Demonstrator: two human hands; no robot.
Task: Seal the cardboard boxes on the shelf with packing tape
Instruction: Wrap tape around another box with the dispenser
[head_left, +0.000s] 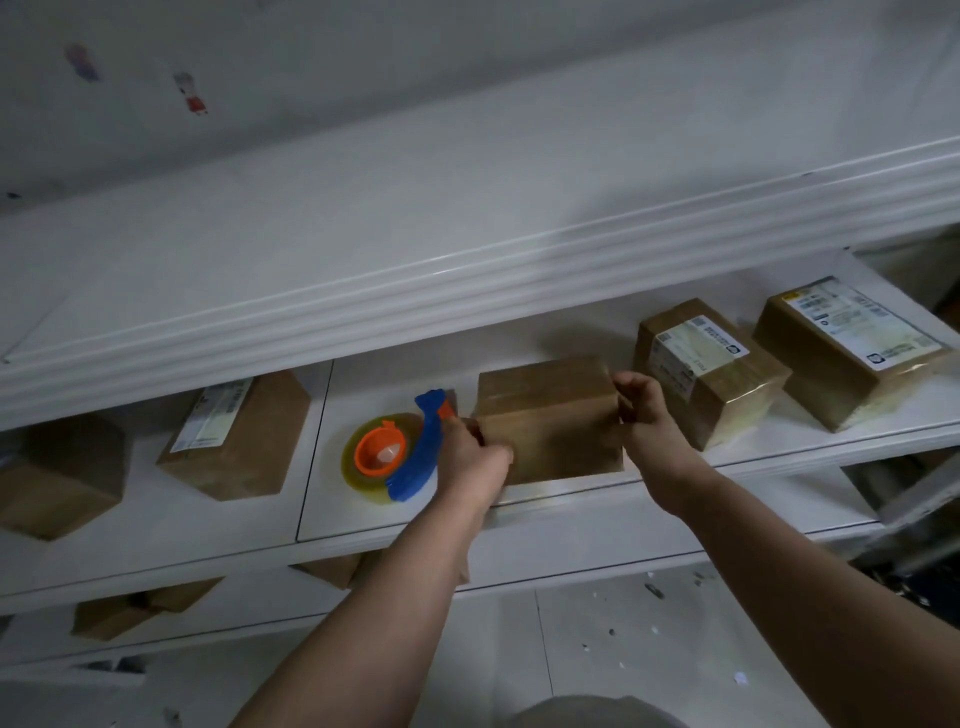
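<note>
**Centre box in hand, tape strip under way**

Head view. Standing on the middle shelf (374, 514), near its front edge: the centre box (550, 421), with labelled boxes (711, 379), glossy as if already taped, to the right and further boxes (234, 436) to the left. Gripping the box's upper right corner with the right hand (644, 415), fingers curled over the edge. Holding the left hand (470, 454) against the box's left side, just beside the blue-and-orange tape dispenser (400, 457); cannot tell whether curled on the dispenser or flat on cardboard, with fingers hidden. Probably starting or finishing a strip on this box. Next, likely: steadying with the right hand, drawing tape across the top seam, smoothing it down.
</note>
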